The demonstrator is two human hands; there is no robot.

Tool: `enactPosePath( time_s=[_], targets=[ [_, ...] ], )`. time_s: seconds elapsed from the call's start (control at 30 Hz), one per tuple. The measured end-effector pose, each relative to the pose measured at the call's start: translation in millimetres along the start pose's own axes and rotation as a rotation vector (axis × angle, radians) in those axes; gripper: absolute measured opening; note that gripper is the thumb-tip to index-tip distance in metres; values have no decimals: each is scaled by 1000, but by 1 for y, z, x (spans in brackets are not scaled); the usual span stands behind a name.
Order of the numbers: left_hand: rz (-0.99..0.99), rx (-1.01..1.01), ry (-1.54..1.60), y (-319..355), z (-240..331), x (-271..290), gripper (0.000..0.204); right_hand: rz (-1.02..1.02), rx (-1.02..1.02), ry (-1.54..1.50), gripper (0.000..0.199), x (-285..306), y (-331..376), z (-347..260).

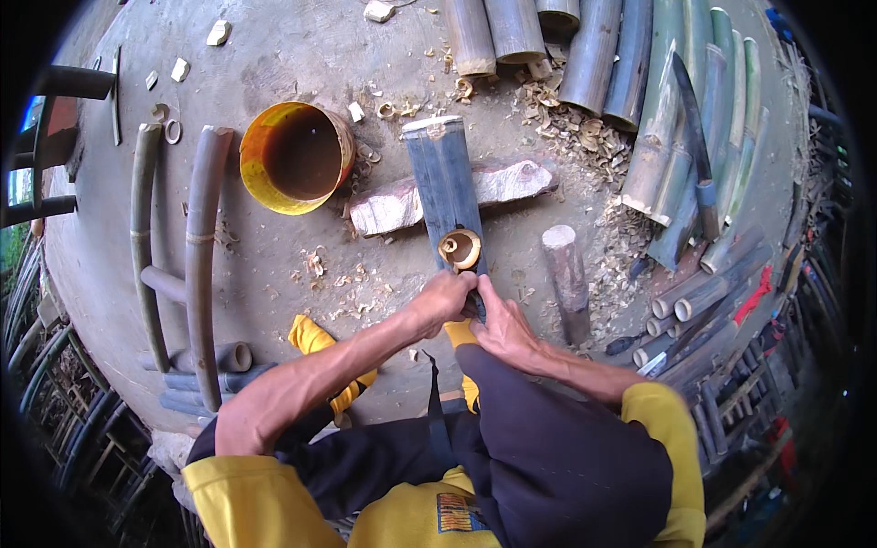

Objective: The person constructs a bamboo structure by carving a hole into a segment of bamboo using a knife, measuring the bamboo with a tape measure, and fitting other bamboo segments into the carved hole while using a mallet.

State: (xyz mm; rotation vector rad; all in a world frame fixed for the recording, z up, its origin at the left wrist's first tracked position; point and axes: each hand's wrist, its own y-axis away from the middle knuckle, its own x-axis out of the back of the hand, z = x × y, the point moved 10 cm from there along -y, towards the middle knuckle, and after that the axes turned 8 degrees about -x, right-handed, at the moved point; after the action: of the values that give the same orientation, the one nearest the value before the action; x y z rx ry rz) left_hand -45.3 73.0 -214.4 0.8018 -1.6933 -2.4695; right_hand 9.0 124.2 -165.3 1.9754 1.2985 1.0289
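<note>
A split bamboo length [445, 178] slopes away from my knees, its far part propped on a pale wooden block [388, 208]. My left hand [448, 300] is closed over its near end. Right beside it, my right hand [502, 321] is closed too, thumb pointing forward. Between the two hands shows a bit of a dark tool [477, 306]; its blade and most of its grip are hidden by my fingers. Just ahead of my knuckles a curled pale shaving [459, 247] stands up from the bamboo surface.
A yellow bucket [260, 178] of brown liquid stands left of the bamboo. To the right is an upright wooden stump [565, 283]. Bamboo sections [594, 55] and a long knife [696, 137] lie further right. Bamboo poles [203, 247] lie at left; shavings [585, 142] litter the floor.
</note>
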Motion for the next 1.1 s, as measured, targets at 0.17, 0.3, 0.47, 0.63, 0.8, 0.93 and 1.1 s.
enactPosePath(
  time_s=[0.17, 0.3, 0.47, 0.63, 0.8, 0.93, 1.1],
  targets=[
    [148, -327, -97, -24, 9, -6, 34, 90, 42, 304, 45, 34, -4, -7],
    [108, -435, 722, -6, 45, -34, 30, 77, 285, 931, 33, 74, -22, -56],
    [-108, -745, 1527, -8, 58, -25, 37, -244, 631, 1530, 20, 39, -52, -128],
    [78, -495, 1016, -12, 47, -19, 35, 226, 542, 971, 35, 77, -32, -95],
    [-2, -336, 686, -11, 39, -18, 28, 139, 207, 865, 32, 77, -18, -66],
    [-175, -605, 1262, -1, 53, -26, 31, -50, 397, 1221, 28, 49, -50, -115],
    [-301, -502, 1016, 2, 30, -69, 53, 26, 531, 944, 24, 73, -50, -72]
  ],
)
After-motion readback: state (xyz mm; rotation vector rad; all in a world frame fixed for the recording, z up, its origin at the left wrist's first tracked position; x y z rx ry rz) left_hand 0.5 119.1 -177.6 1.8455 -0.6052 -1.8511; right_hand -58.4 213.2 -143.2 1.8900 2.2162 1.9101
